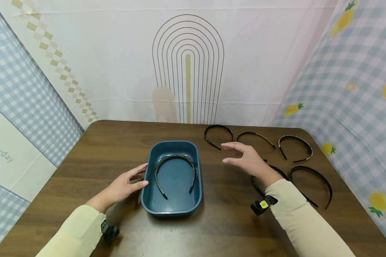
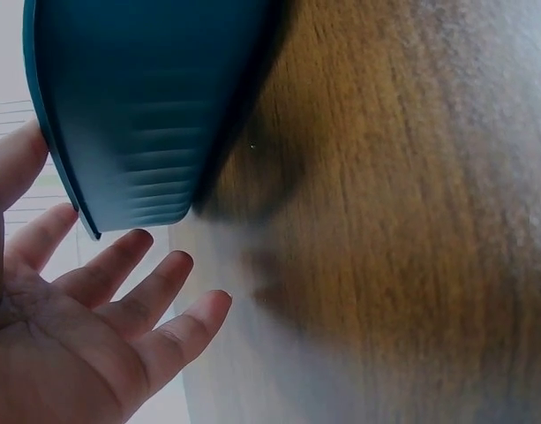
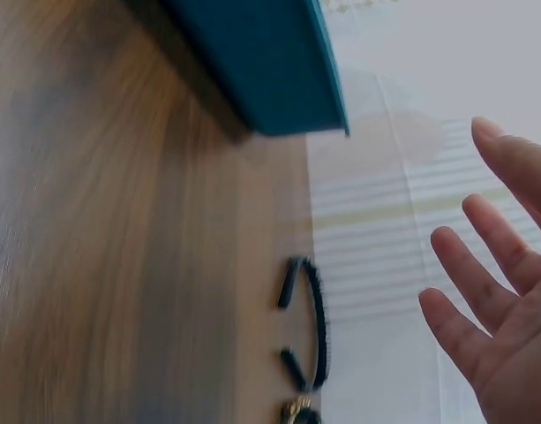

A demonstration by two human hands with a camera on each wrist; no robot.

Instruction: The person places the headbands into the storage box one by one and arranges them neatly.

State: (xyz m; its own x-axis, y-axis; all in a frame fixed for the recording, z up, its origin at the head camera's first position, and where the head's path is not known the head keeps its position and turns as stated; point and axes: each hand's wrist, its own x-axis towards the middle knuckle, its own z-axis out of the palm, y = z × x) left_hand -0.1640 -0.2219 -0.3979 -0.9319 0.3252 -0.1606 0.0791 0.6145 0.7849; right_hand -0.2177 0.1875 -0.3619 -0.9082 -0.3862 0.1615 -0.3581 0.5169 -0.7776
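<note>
A blue rectangular plastic tray (image 1: 173,205) stands on the table, and a dark toothed headband (image 1: 176,156) lies inside it. My left hand (image 1: 122,187) touches the tray's left rim; in the left wrist view its fingers (image 2: 160,287) are spread beside the tray's ribbed wall (image 2: 155,159). To the right of the tray, my right hand (image 1: 246,159) hovers over the table with loosely extended fingers, holding nothing. Beyond its fingertips is a black headband (image 1: 219,126), which also shows as a black headband (image 3: 321,327) in the right wrist view.
More headbands lie on the right of the table: a brownish headband (image 1: 255,133), a patterned headband (image 1: 296,137) and a black headband (image 1: 316,172). Another dark headband (image 1: 278,169) is partly hidden by my right forearm. A printed cloth (image 1: 122,64) hangs behind the wooden table (image 1: 115,142).
</note>
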